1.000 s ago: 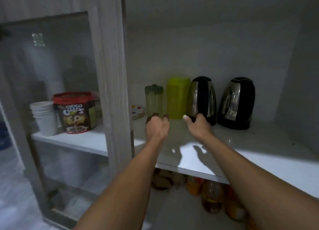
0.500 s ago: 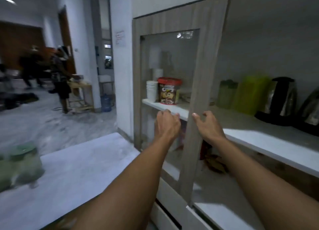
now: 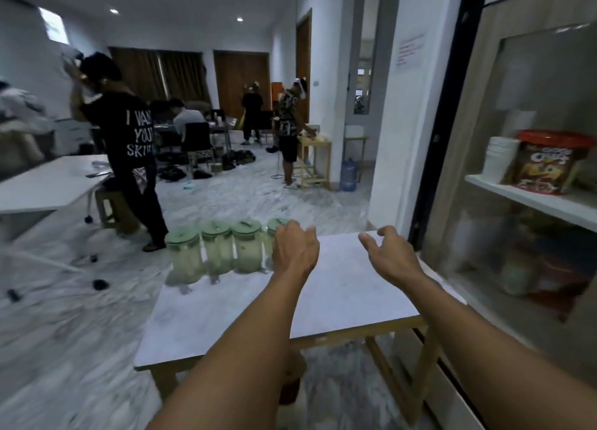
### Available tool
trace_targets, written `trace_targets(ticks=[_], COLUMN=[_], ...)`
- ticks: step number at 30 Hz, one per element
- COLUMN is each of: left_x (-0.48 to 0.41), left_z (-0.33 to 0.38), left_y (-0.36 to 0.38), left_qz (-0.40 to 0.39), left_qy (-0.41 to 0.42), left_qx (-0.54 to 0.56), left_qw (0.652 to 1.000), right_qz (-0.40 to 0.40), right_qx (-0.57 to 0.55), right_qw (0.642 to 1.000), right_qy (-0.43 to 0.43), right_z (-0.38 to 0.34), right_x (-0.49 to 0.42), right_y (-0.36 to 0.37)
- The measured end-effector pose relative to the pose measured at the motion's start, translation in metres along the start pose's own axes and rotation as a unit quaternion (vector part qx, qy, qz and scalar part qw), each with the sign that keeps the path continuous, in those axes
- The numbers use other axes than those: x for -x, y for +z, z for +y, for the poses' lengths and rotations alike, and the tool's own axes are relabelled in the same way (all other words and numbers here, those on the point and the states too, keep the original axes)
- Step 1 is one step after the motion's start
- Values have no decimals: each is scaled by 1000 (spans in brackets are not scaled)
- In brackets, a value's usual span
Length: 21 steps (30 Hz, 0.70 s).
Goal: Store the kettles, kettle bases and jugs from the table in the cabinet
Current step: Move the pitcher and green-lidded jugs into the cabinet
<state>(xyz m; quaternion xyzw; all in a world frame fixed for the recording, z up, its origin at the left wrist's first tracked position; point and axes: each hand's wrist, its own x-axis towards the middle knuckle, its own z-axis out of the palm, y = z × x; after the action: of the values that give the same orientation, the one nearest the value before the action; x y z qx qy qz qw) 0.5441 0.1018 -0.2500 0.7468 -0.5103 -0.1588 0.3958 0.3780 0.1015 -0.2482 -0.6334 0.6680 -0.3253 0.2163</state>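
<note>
Several clear jugs with pale green lids (image 3: 217,250) stand in a row at the far left edge of a small white table (image 3: 339,300). My left hand (image 3: 295,250) hovers over the table with loosely curled fingers, right next to the rightmost jug, which it partly hides. My right hand (image 3: 389,256) floats open above the table's right side, holding nothing. The cabinet (image 3: 517,158) stands at the right, its glass door shut over this part; the kettles inside are out of view.
Behind the glass, a shelf (image 3: 529,200) carries stacked white cups (image 3: 499,158) and a red-lidded snack tub (image 3: 542,161). A person in a black shirt (image 3: 132,145) stands just beyond the table. Other people, chairs and a larger white table (image 3: 48,184) fill the room.
My view swung left from the cabinet shelf with kettles and jugs to the table. Both empty hands came away from the cabinet and now hover over the table near the jugs.
</note>
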Motion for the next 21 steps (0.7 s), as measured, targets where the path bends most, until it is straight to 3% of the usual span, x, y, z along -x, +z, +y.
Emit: trace_targets(ticks=[8, 17, 21], left_x=[-86, -187, -246], left_z=[-152, -269, -290], left_y=[-96, -97, -79], left_qz=[68, 91, 63], left_qy=[-115, -209, -259], left_qx=[-39, -21, -30], left_qw=[990, 974, 963], right_qz=[-119, -205, -236], right_qx=[-5, 1, -1], right_qw=[992, 978, 972], right_qy=[-47, -48, 11], right_z=[-106, -160, -169], right_x=[-13, -103, -158], right_y=[175, 334, 395])
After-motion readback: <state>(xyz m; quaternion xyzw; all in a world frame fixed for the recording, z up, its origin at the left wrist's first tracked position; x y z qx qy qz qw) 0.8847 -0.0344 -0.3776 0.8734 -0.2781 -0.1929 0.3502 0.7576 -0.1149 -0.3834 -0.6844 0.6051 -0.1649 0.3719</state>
